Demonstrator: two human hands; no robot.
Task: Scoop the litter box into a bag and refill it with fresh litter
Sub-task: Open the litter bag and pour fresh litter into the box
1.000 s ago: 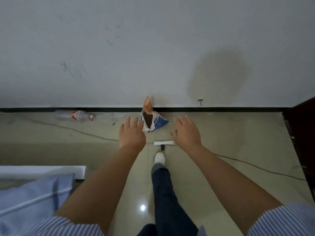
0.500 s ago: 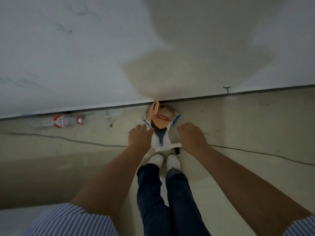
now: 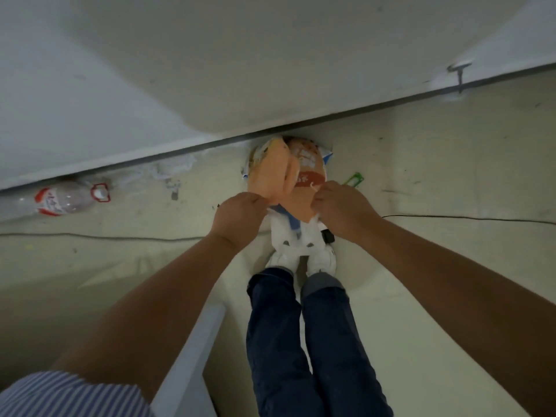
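Having closed in on the wall, we now grip the orange litter bag at its base with left hand and right hand, fingers curled on it, apparently readying the refill.

Two hands are seen, the left and the right, both gripping one orange and white bag at about 12 o'clock from the feet. Two white shoes are counted below the bag, with two legs in dark trousers running down toward 6 o'clock. One plastic bottle is found lying on the floor at 9 o'clock, by the wall. One green item is visible at 1 o'clock of the bag; what it is cannot be told. Two thin cables are counted on the floor, one at 9 o'clock and one at 3 o'clock. One striped sleeve is seen at 7 o'clock.
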